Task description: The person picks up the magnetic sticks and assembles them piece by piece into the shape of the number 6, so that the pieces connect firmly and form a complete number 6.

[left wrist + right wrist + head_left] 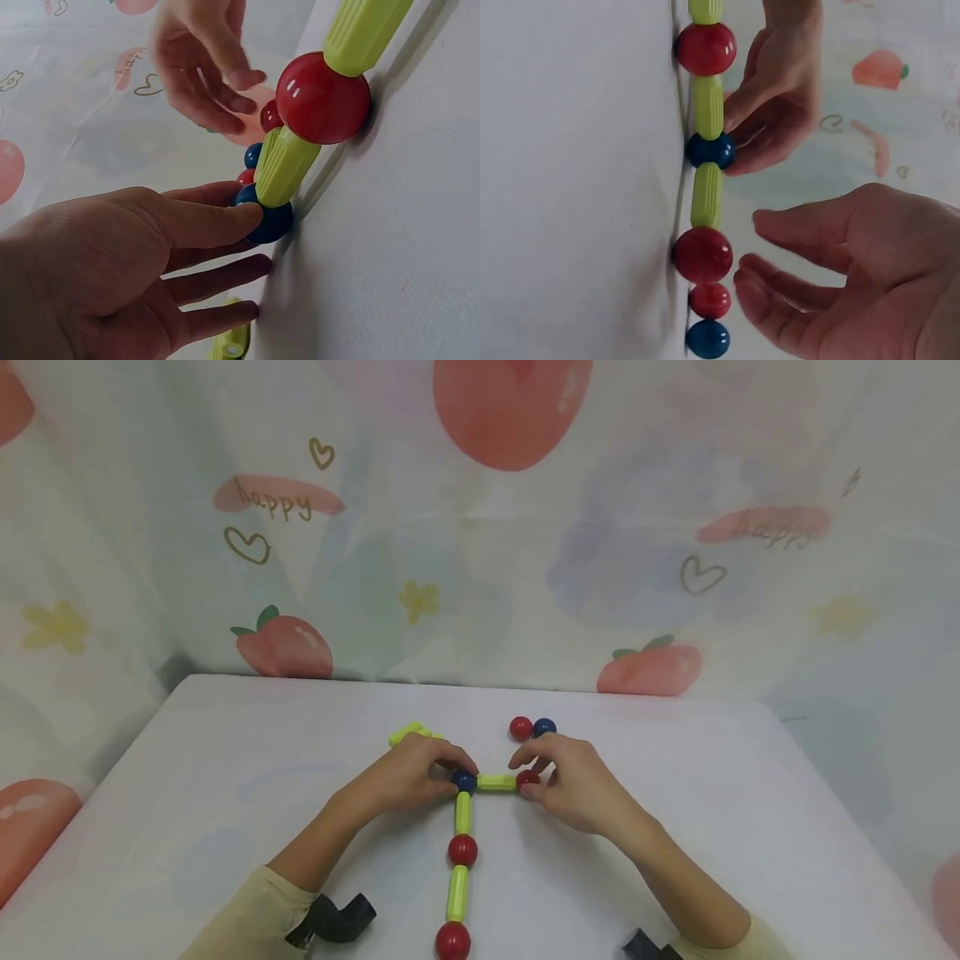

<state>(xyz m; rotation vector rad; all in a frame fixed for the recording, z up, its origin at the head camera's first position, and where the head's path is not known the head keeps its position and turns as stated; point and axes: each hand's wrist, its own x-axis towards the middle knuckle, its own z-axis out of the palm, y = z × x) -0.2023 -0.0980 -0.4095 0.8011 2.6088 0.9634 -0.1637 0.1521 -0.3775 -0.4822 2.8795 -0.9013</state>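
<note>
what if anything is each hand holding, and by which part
The left hand pinches the corner blue ball by its sides; the right hand holds nothing.

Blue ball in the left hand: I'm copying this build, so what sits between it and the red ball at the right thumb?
One yellow-green rod lies there, touching the blue ball and the red ball, plain in the right wrist view.

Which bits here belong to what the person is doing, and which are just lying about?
In the job:
blue corner ball, held by the left hand
three red balls in the joined shape
three yellow-green sticks linking the balls

Lying apart, perhaps spares:
loose yellow-green sticks
loose red ball
loose blue ball
</note>
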